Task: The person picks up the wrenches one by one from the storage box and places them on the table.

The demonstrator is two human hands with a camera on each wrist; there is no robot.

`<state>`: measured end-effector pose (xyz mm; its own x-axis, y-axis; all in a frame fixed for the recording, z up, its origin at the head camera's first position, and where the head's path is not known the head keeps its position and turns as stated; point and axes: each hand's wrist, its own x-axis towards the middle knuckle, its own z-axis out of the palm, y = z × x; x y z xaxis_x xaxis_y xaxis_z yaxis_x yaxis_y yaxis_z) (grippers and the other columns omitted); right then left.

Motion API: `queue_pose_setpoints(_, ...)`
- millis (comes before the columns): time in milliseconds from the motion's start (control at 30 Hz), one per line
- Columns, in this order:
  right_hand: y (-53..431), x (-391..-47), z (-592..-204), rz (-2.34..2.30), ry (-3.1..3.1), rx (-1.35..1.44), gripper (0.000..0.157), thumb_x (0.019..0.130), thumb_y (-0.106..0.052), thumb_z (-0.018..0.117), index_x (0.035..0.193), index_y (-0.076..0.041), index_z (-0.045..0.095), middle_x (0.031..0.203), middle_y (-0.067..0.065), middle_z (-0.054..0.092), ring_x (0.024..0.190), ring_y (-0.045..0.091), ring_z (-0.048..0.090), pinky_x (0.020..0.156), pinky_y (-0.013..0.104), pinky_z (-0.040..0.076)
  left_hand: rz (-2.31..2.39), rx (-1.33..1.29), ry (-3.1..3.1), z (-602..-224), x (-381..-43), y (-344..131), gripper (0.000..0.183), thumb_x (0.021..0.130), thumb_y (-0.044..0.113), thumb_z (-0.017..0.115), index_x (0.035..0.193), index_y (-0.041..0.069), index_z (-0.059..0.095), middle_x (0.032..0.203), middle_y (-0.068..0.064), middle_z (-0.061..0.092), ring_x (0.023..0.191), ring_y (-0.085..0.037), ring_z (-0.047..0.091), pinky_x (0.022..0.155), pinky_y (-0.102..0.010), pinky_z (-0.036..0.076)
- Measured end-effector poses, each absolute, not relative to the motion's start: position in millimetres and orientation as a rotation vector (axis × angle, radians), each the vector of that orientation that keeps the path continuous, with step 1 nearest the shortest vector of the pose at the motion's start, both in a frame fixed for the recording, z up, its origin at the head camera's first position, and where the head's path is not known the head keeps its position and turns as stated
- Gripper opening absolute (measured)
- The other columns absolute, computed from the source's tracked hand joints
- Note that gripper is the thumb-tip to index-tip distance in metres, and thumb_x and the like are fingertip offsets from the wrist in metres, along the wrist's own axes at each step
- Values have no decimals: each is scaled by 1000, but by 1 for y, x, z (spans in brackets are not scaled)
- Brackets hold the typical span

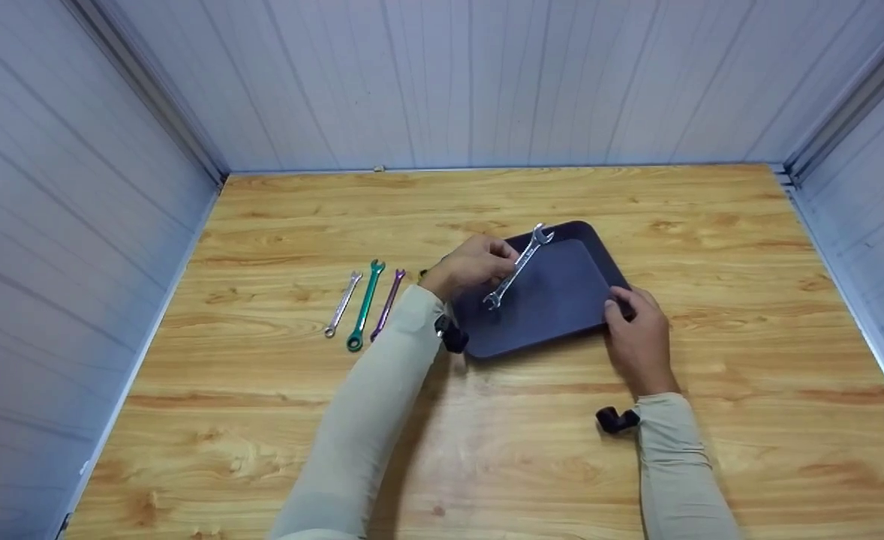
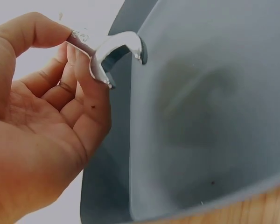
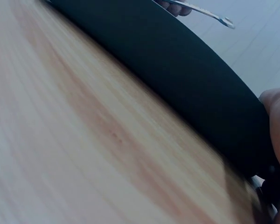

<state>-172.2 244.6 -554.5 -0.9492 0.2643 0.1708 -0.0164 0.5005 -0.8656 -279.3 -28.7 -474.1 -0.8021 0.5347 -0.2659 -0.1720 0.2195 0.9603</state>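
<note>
My left hand (image 1: pixel 476 264) pinches a silver double open-ended wrench (image 1: pixel 524 261) near its middle, between thumb and fingers. The wrench is held slanted over a dark grey rectangular tray (image 1: pixel 562 289), its larger jaw towards the tray's far edge. In the left wrist view one open end of the wrench (image 2: pixel 116 49) sticks out past the fingers, above the tray floor (image 2: pixel 200 116). At the tray's right side my right hand (image 1: pixel 641 337) grips the rim, thumb on the edge. The right wrist view shows the outside of the tray wall (image 3: pixel 177 70) close to the tabletop.
Left of the tray, a small silver wrench (image 1: pixel 343 304), a green wrench (image 1: pixel 366 306) and a purple wrench (image 1: pixel 389 301) lie side by side on the wooden table (image 1: pixel 262 420). A bit of something yellow (image 1: pixel 423 274) shows behind my left wrist. Pale panel walls (image 1: pixel 442 90) enclose the table.
</note>
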Motion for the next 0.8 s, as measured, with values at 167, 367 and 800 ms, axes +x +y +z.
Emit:
queue_pose_setpoints(167,247,-172,-556,1418,-2455,-206,36,99,-21,62,129,-2,66,136,14,57,132,30,48,112,43,34,1659,328,1940,-473,-278,-33,10,92,-3,56,92,4,63,77,-1,52,61,-12,45,59,-30,35)
queue_pose_setpoints(367,248,-171,-555,1382,-2468,-201,38,98,-20,61,131,0,65,138,17,56,133,32,48,112,44,34,1719,266,1906,-474,-279,-38,8,92,-1,58,91,6,63,79,-1,54,64,-14,49,62,-33,42)
queue_pose_setpoints(800,245,-172,-552,1384,-2458,-266,38,99,-19,59,132,1,63,139,16,55,134,32,46,113,44,33,1819,172,1830,-472,-279,-48,9,95,-1,58,92,7,59,70,2,45,61,-15,40,57,-30,33)
